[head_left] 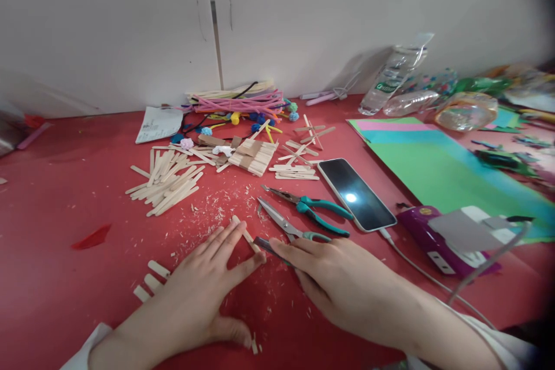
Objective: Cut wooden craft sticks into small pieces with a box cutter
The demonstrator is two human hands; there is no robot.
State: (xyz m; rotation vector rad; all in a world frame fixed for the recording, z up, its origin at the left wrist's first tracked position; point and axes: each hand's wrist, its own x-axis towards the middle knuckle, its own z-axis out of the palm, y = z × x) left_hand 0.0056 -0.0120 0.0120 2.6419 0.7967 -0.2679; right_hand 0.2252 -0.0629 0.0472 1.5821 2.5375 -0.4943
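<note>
My left hand [202, 283] presses a short wooden craft stick [248, 235] against the red table, fingertips near both its ends and the thumb stretched out apart. My right hand [323, 272] is closed round a slim dark knife [269, 247], whose tip meets the stick's right side. Most of the knife's handle is hidden in the palm. Just beyond my right hand lie open-bladed scissors [284, 222] and teal-handled pliers [314, 205]. Several stick pieces [152, 283] lie beside my left forearm. Pale wood shavings [212, 211] are scattered about both hands.
A loose pile of craft sticks [167, 182] lies at the left, below pipe cleaners [238, 103]. To the right are a phone [356, 193] on a cable, a purple power socket [442, 240], coloured paper [427, 162] and a plastic bottle [392, 78]. A white cabinet [130, 29] stands behind.
</note>
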